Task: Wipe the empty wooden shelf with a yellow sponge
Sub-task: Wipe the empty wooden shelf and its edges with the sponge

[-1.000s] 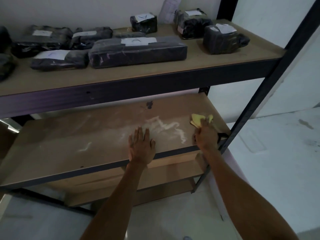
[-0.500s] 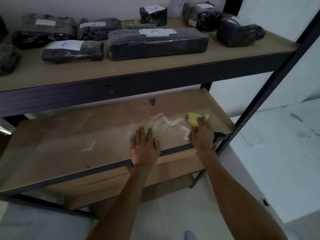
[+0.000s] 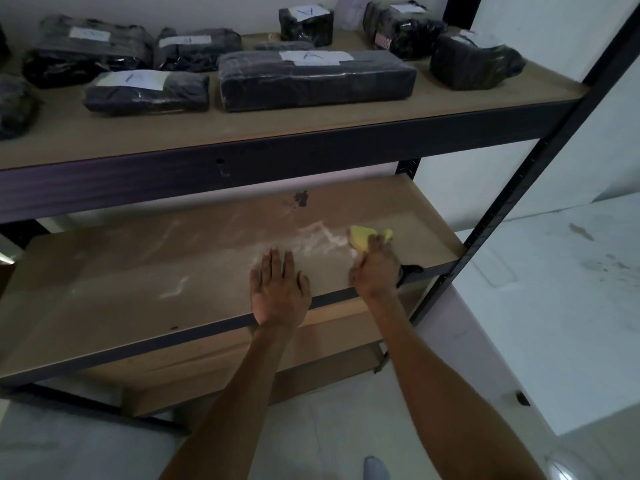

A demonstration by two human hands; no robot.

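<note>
Slides the crumpled yellow sponge (image 3: pixel 360 237) leftward from a second ago, up against the white powdery streaks (image 3: pixel 318 239). Grips it in the right hand (image 3: pixel 375 270), fingers curled over and hiding most of it, leaving only a yellow edge showing. Rests the left hand (image 3: pixel 278 289) flat, fingers straight, on the front of the empty brown wooden shelf (image 3: pixel 138 271). Cannot make out the small black thing (image 3: pixel 410 271) beside the right wrist. Above, on the upper wooden shelf (image 3: pixel 242 133), black plastic-wrapped parcels (image 3: pixel 317 79) with white labels, leftmost ones cut off.
</note>
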